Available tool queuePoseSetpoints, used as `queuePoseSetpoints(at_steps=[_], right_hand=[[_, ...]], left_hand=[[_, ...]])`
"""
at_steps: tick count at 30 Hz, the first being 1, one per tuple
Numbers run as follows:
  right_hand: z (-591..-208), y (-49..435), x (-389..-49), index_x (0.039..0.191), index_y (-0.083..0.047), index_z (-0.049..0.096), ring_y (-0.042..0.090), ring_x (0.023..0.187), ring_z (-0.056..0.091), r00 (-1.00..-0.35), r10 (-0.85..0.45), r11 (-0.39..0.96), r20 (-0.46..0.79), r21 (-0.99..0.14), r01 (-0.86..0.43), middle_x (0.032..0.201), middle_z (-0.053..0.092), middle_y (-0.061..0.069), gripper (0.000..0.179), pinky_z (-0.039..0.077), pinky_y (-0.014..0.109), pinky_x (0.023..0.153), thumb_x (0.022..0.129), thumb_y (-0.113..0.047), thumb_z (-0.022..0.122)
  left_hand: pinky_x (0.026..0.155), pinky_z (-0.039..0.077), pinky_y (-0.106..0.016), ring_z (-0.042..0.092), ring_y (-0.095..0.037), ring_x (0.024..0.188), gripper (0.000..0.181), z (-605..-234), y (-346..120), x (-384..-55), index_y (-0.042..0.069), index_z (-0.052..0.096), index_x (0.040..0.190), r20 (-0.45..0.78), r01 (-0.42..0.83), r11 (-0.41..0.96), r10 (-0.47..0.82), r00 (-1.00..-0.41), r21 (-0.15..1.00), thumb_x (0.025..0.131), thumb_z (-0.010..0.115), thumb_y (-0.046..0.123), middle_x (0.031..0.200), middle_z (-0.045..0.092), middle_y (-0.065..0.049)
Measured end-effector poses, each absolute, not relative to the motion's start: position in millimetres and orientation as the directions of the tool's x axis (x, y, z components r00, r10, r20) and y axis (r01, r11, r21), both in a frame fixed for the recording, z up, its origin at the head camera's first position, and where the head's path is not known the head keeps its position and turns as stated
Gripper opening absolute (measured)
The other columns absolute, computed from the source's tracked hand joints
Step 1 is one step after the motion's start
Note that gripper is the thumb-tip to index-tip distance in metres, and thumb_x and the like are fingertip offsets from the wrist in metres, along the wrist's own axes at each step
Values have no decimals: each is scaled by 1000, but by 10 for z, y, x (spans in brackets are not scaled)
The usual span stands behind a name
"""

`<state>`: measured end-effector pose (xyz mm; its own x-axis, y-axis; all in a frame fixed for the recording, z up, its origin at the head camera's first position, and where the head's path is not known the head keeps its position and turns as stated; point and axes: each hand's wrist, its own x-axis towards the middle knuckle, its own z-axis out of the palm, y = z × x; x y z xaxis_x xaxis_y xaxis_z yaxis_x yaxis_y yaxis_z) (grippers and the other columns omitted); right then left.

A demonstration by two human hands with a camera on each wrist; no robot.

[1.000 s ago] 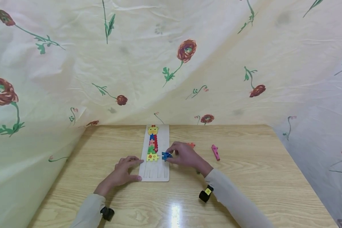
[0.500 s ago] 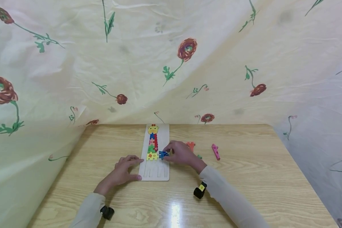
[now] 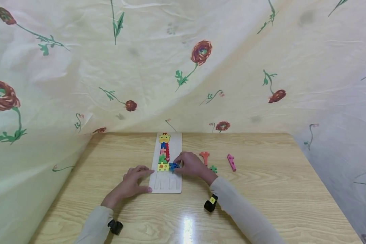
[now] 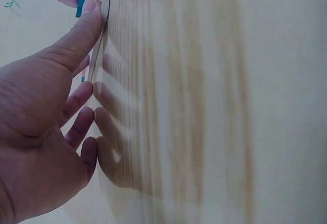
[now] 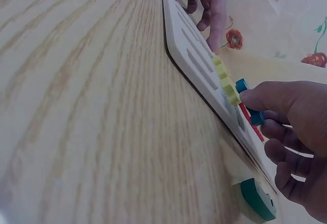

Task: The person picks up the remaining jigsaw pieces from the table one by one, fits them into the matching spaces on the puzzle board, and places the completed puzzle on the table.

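A white puzzle board (image 3: 166, 186) lies on the table with a part-filled giraffe: a yellow head piece (image 3: 164, 138), a red mane piece (image 3: 167, 152), small neck pieces and a yellow body piece (image 3: 162, 167). My right hand (image 3: 191, 165) pinches a blue puzzle piece (image 3: 172, 166) between thumb and fingers, just right of the yellow body piece. In the right wrist view this blue piece (image 5: 242, 85) looks tilted, and its seating is unclear. My left hand (image 3: 134, 183) rests at the board's left edge, thumb and fingers extended against it.
Right of the board lie an orange puzzle piece (image 3: 204, 157), a green puzzle piece (image 3: 213, 169) and a pink puzzle piece (image 3: 231, 162) on the wooden table (image 3: 262, 189). A flowered cloth (image 3: 146, 74) hangs behind and at the sides.
My right hand has moved left with the blue piece, bringing it up to the yellow body piece. The green piece has come into view from behind the arm. My left hand stays put.
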<state>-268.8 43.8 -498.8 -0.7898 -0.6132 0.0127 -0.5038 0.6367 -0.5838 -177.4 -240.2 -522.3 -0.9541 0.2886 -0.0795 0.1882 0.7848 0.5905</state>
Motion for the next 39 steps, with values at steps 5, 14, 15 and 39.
queuePoseSetpoints(at_steps=[5,14,15,39], right_hand=[[-5024,425,-2710,110,-11,80,10,73,56,-790,-613,641,-2,-586,-496,86,64,-8,29,46,23,64,86,-26,85],[-5059,398,-2728,109,-10,80,10,75,57,-787,-617,647,-8,-573,-502,87,65,-8,29,47,24,66,86,-27,85],[-5061,396,-2730,109,-10,80,10,75,56,-787,-617,649,-7,-570,-503,87,65,-8,29,47,24,66,86,-26,85],[-5060,393,-2713,109,-9,80,10,76,57,-791,-612,656,-15,-567,-498,89,67,-7,30,48,24,70,86,-27,84]], left_hand=[[102,30,-56,40,-30,126,68,-5223,-2401,-1774,27,61,143,-81,184,784,285,-955,593,81,86,36,144,53,-4],[101,30,-55,39,-29,126,68,-5210,-2395,-1772,28,62,143,-85,176,783,279,-956,596,80,87,36,144,53,-3],[101,30,-55,39,-29,126,68,-5208,-2393,-1772,28,62,143,-85,175,782,279,-956,598,80,87,36,144,53,-3],[101,30,-54,38,-30,127,69,-5211,-2381,-1774,28,61,143,-94,166,783,275,-957,600,80,87,37,145,52,-3]])
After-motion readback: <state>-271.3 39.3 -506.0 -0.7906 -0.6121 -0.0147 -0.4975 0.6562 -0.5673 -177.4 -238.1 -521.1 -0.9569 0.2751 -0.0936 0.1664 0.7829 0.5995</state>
